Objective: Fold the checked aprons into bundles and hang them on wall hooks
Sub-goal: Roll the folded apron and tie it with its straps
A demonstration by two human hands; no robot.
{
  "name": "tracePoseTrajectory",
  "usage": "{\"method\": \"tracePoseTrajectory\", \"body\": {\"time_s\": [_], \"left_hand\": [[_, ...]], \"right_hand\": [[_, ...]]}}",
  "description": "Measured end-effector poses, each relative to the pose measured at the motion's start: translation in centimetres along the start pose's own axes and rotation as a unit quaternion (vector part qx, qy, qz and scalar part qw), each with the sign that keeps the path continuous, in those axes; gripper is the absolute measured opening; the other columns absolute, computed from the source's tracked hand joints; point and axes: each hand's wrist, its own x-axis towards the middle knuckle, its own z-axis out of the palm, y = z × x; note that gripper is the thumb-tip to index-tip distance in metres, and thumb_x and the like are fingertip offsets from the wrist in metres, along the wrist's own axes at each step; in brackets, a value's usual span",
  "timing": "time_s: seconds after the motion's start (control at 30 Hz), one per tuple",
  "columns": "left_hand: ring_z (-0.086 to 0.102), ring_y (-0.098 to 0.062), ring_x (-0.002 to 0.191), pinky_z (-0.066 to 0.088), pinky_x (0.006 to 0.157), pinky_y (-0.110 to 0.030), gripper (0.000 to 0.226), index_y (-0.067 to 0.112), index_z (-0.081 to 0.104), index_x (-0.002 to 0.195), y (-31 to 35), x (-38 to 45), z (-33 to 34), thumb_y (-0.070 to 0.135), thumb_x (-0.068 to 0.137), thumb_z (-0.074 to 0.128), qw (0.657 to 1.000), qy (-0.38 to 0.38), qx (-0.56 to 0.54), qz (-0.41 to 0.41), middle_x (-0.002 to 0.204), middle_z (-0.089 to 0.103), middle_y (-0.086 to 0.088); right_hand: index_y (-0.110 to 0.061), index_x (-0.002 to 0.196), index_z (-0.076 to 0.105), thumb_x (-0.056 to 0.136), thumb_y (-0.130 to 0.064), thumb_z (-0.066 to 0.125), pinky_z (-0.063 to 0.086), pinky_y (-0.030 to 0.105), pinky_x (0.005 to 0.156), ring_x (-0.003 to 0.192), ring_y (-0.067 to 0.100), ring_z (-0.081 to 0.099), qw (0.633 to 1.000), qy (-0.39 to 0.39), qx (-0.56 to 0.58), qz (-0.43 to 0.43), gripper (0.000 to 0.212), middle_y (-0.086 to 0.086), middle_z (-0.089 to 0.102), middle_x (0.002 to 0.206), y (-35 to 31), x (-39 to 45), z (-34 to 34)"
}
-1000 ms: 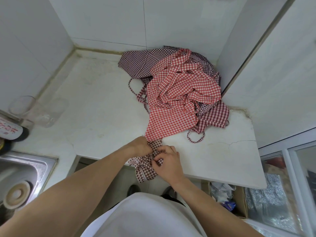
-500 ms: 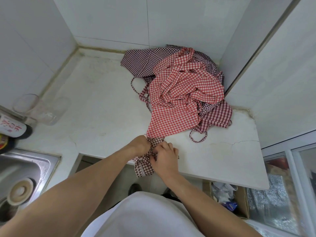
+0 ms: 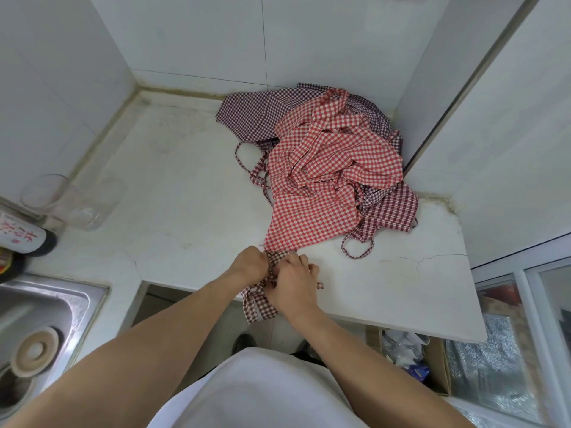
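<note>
At the counter's front edge, I see my left hand [image 3: 248, 267] and right hand [image 3: 295, 284] pinching a dark checked apron [image 3: 258, 305] bundle; its tail overhangs, so loosening either grip could drop it.

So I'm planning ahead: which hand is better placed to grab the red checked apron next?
Left hand, probably: it sits right under the red checked apron hem. Both hands grip the dark checked bundle.

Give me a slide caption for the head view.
Both hands grip a brown checked apron at the counter edge, below a heap of aprons.
</note>
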Motion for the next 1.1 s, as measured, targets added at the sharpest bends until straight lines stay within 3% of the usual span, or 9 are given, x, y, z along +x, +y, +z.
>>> {"method": "tracePoseTrajectory", "body": {"time_s": [0.1, 0.4, 0.5, 0.6, 0.73, 0.87, 1.1], "left_hand": [[0.051, -0.016, 0.06, 0.042, 0.056, -0.026, 0.037, 0.003, 0.058, 0.074, -0.3, 0.1, -0.3, 0.016, 0.102, 0.038, 0.999, -0.015, -0.03, -0.01, 0.072, 0.06, -0.009], [0.049, -0.011, 0.064, 0.035, 0.051, -0.022, 0.032, 0.01, 0.051, 0.071, -0.7, 0.1, 0.4, 0.015, 0.102, 0.041, 0.999, 0.036, 0.019, 0.014, 0.071, 0.054, -0.002], [0.052, -0.015, 0.073, 0.038, 0.061, -0.025, 0.023, 0.009, 0.055, 0.083, -0.5, -0.1, 0.9, 0.015, 0.101, 0.042, 0.998, 0.056, 0.029, 0.016, 0.077, 0.055, 0.0], [0.058, -0.021, 0.083, 0.043, 0.069, -0.03, 0.018, 0.008, 0.059, 0.09, -0.5, 0.1, 1.3, 0.016, 0.098, 0.045, 0.998, 0.058, 0.011, 0.008, 0.09, 0.064, -0.007], [0.059, -0.02, 0.087, 0.049, 0.075, -0.031, 0.011, 0.012, 0.061, 0.097, -0.7, 0.3, 1.4, 0.015, 0.096, 0.05, 0.998, 0.054, -0.019, 0.01, 0.094, 0.062, -0.004], [0.057, -0.018, 0.087, 0.047, 0.075, -0.028, 0.006, 0.014, 0.059, 0.09, -0.6, 0.2, 1.1, 0.008, 0.092, 0.056, 0.999, 0.044, -0.025, 0.014, 0.094, 0.061, -0.004], [0.058, -0.019, 0.09, 0.048, 0.077, -0.028, 0.015, 0.01, 0.059, 0.107, -0.6, -0.6, 2.1, 0.01, 0.092, 0.057, 0.997, 0.073, -0.011, 0.021, 0.107, 0.067, -0.007]], "right_hand": [[-0.019, 0.1, 0.069, 0.087, -0.042, 0.063, 0.037, 0.039, 0.095, 0.106, 0.018, 0.046, 1.0, 0.022, 0.013, 0.0, 0.028, -0.003, 0.055, 0.108, 0.1, 0.2, 0.6], [-0.01, 0.088, 0.065, 0.087, -0.02, 0.059, 0.042, 0.038, 0.09, 0.103, 0.018, 0.045, 0.995, 0.008, 0.079, -0.057, 0.012, 0.001, 0.054, 0.102, 0.7, 0.5, 0.6], [-0.009, 0.089, 0.063, 0.084, -0.018, 0.06, 0.043, 0.038, 0.087, 0.103, 0.019, 0.043, 0.993, -0.001, 0.082, -0.087, 0.011, 0.002, 0.052, 0.102, 1.1, 0.7, 0.8], [-0.007, 0.094, 0.064, 0.083, -0.017, 0.06, 0.043, 0.037, 0.087, 0.107, 0.02, 0.043, 0.991, -0.015, 0.079, -0.109, 0.016, 0.003, 0.049, 0.109, 1.3, 0.9, 0.8], [-0.01, 0.096, 0.067, 0.088, -0.021, 0.052, 0.042, 0.037, 0.087, 0.109, 0.017, 0.041, 0.988, -0.03, 0.069, -0.135, 0.02, 0.0, 0.045, 0.115, 2.0, 1.0, 0.7], [-0.01, 0.093, 0.069, 0.091, -0.023, 0.05, 0.04, 0.036, 0.088, 0.106, 0.016, 0.039, 0.987, -0.033, 0.073, -0.139, 0.023, -0.001, 0.045, 0.111, 2.7, 0.6, 1.0], [-0.013, 0.099, 0.072, 0.084, -0.041, 0.025, 0.038, 0.034, 0.092, 0.108, 0.015, 0.036, 0.986, -0.066, 0.077, -0.13, 0.057, -0.004, 0.044, 0.113, 2.9, 0.2, 0.5]]}}
